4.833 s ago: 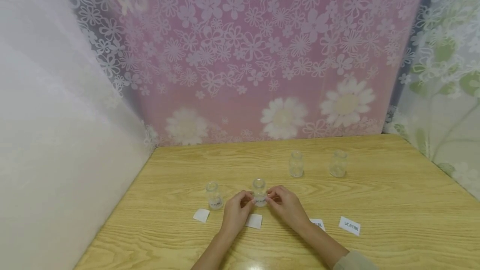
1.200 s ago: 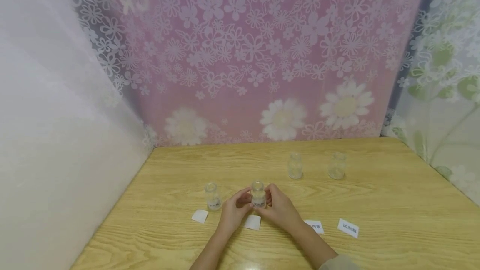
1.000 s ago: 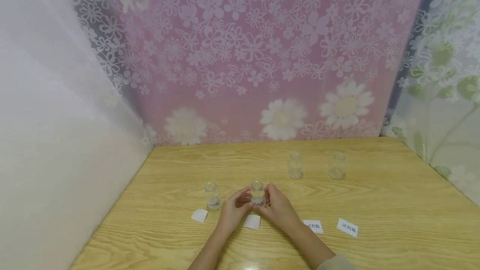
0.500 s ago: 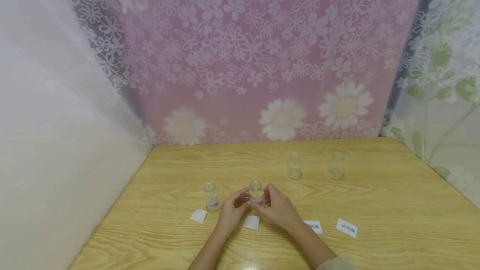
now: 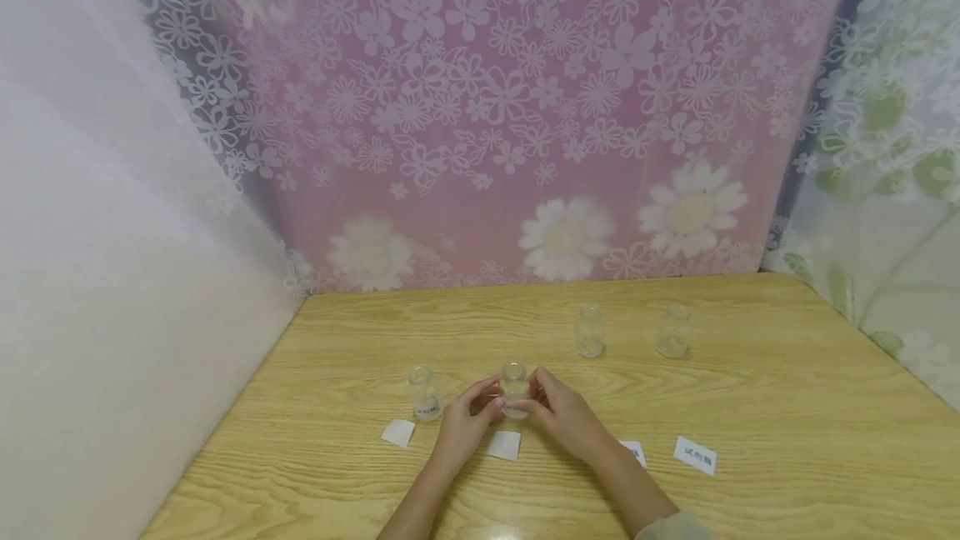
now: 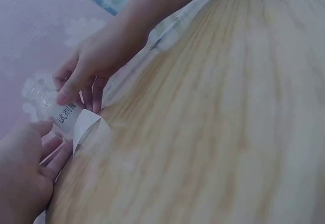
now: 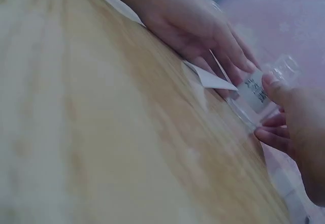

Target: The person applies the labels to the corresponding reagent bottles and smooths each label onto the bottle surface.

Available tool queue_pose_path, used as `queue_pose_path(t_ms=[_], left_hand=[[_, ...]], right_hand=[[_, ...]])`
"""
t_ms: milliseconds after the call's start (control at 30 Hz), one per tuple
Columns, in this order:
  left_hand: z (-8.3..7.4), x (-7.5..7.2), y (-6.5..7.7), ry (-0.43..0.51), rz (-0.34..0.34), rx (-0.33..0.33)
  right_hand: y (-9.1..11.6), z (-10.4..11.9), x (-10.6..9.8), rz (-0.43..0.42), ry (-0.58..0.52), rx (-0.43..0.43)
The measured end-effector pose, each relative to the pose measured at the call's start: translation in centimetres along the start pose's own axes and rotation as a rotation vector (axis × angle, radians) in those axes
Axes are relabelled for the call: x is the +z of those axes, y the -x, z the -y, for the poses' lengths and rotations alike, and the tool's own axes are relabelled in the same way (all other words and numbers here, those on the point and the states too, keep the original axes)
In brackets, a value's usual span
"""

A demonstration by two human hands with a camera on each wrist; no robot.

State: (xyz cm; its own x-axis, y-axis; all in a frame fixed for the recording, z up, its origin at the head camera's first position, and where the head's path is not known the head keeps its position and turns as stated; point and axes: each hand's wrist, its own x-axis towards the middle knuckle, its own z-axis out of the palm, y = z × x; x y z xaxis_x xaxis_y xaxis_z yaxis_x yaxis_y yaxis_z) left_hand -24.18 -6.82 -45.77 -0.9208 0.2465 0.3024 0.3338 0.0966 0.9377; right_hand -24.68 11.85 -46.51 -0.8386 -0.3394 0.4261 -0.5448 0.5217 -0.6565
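Observation:
A small clear glass reagent bottle [image 5: 513,375] stands upright between my hands in the head view. Its white label [image 6: 64,116] with dark characters shows in both wrist views. My left hand [image 5: 463,425] holds the bottle's left side between thumb and fingers. From the other side my right hand [image 5: 568,423] grips it, its thumb [image 7: 270,83] pressed on the front at the label's edge. That thumb hides most of the label in the head view. Just in front of the bottle lies a blank white backing paper [image 5: 504,445], one edge curled up in the wrist views.
A second labelled bottle [image 5: 425,394] stands to the left, with another blank paper [image 5: 398,432] before it. Two unlabelled bottles, one nearer the middle [image 5: 589,333] and one farther right [image 5: 673,333], stand behind. At right lie two printed labels, one [image 5: 695,455] whole, one [image 5: 633,450] partly behind my forearm.
Earlier my fingertips were at the label's two ends; now both hands reach round the bottle. In the last half second my right thumb has moved up across the bottle's front.

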Motion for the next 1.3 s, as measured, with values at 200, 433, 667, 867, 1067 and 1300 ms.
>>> queue_pose_path(t_ms=[200, 433, 667, 867, 1067, 1300], left_hand=[[-1.4, -0.1, 0.3, 0.007, 0.008, -0.009], [1.1, -0.2, -0.3, 0.027, 0.007, -0.033], [1.8, -0.1, -0.5, -0.083, -0.038, 0.004], [0.7, 0.1, -0.3, -0.121, -0.051, 0.018], [2.6, -0.1, -0.8, -0.174, -0.057, 0.046], [2.3, 0.1, -0.5, -0.187, -0.054, 0.049]], right_hand=[[-0.1, -1.2, -0.8, 0.065, -0.079, 0.006], [-0.2, -1.7, -0.8, 0.052, -0.067, -0.039], [-0.3, -1.9, -0.5, 0.021, -0.034, -0.108], [-0.3, -1.8, -0.4, 0.023, -0.021, -0.107], [-0.2, -1.7, -0.3, 0.013, -0.016, -0.125], [-0.1, -1.6, -0.3, 0.036, -0.104, -0.036]])
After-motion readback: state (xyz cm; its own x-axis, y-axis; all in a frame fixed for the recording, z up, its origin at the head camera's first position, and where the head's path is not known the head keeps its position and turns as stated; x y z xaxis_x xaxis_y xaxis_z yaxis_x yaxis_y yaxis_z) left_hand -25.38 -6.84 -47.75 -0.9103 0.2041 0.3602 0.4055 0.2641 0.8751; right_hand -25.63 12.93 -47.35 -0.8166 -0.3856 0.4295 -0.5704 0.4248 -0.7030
